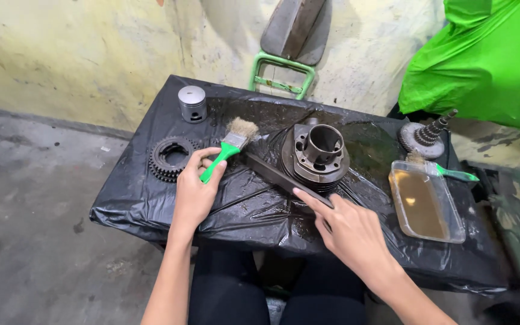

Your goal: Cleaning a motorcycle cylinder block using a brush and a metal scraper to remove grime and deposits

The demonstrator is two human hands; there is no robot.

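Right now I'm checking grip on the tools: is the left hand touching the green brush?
Touching. The head view shows the left hand with fingers and thumb closed around the green handle of the brush, whose bristles point toward the wall.

L hand (195, 188) holds green brush (227, 151); R hand (349, 227) on dark strip (284, 179) by cylinder (316, 153).
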